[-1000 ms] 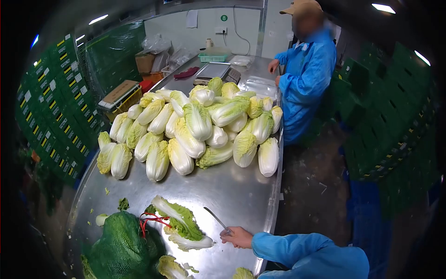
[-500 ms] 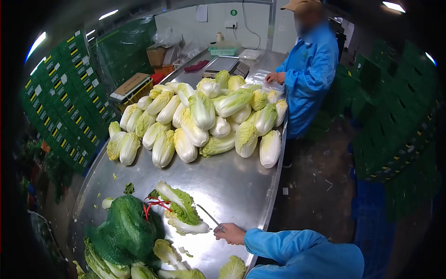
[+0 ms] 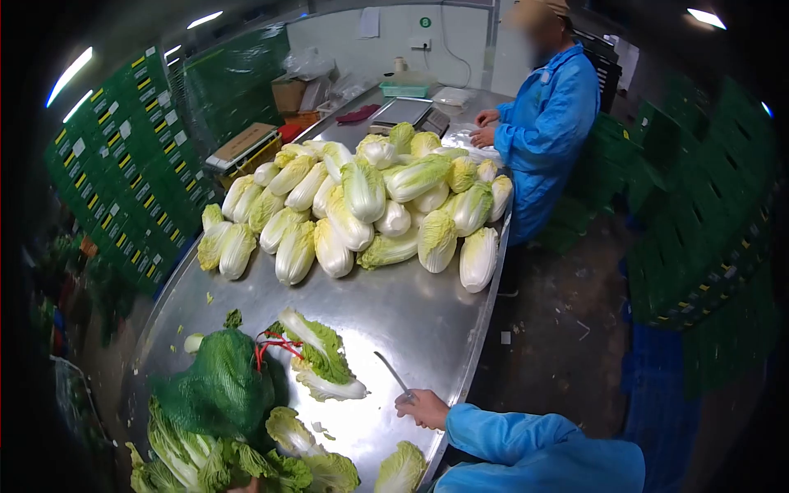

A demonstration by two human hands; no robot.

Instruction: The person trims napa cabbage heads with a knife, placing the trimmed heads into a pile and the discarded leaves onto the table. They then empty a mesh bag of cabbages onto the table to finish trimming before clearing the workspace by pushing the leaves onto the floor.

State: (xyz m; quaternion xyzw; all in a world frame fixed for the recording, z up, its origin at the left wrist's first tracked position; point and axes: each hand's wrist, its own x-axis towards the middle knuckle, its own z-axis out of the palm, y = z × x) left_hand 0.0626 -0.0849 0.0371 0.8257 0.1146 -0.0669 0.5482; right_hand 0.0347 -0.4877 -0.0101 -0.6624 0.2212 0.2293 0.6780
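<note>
My right hand [image 3: 424, 408] is closed around the handle of a knife [image 3: 393, 374], its narrow blade pointing up and to the left above the steel table. Only a sliver of my left hand [image 3: 244, 486] shows at the bottom edge, against a leafy Chinese cabbage [image 3: 182, 448]; its fingers are hidden. Behind that cabbage is a green mesh bag [image 3: 215, 384] with cabbage inside and a red tie [image 3: 279, 345]. Loose cabbage leaves [image 3: 325, 357] lie between the bag and the knife. Another leaf [image 3: 401, 468] rests below my right hand.
A large heap of trimmed Chinese cabbages [image 3: 362, 193] covers the far half of the steel table [image 3: 411, 308]. Beyond it stand a scale [image 3: 403, 113] and a teal basket [image 3: 404, 89]. A co-worker in blue [image 3: 549, 131] stands at the far right side. Green crates [image 3: 123, 172] are stacked at left.
My right hand and the knife have shifted slightly right. The leafy cabbage at the bottom has come further into view, with part of my left hand. The co-worker's hands have lifted a little.
</note>
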